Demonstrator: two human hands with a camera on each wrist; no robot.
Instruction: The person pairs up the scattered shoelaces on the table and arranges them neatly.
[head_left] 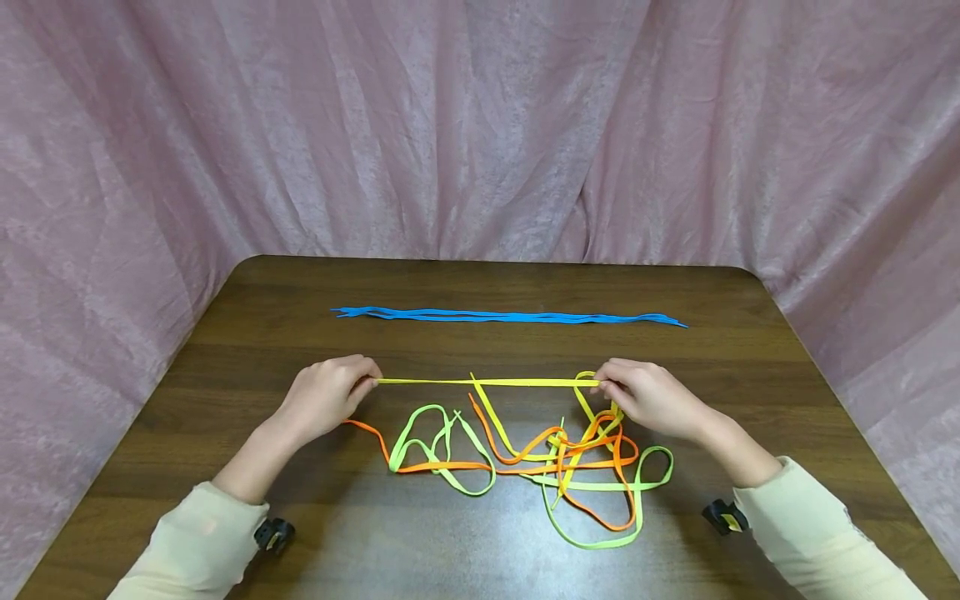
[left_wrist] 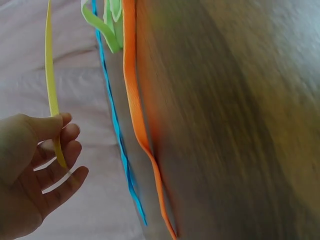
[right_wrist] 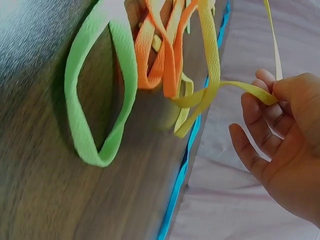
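A flat yellow shoelace [head_left: 525, 382] is stretched straight between the two hands. The left hand [head_left: 330, 390] pinches it near one end, thumb against index finger, and a short yellow tail hangs past the fingers in the left wrist view. The right hand [head_left: 648, 396] pinches it farther along; from there the lace [right_wrist: 245, 87] loops back toward the pile. Below the taut stretch, a tangle of orange shoelace [head_left: 450, 467], green shoelace [head_left: 600, 545] and more yellow lies on the table. One orange end reaches toward the left wrist, and a green loop [right_wrist: 72, 110] sits nearest the right wrist.
Blue shoelaces [head_left: 480, 316] lie side by side in a straight line across the far part of the brown wooden table [head_left: 300, 283]. Pink curtains [head_left: 480, 125] hang behind the table and along both sides. Each forearm wears a small black device near the sleeve cuff.
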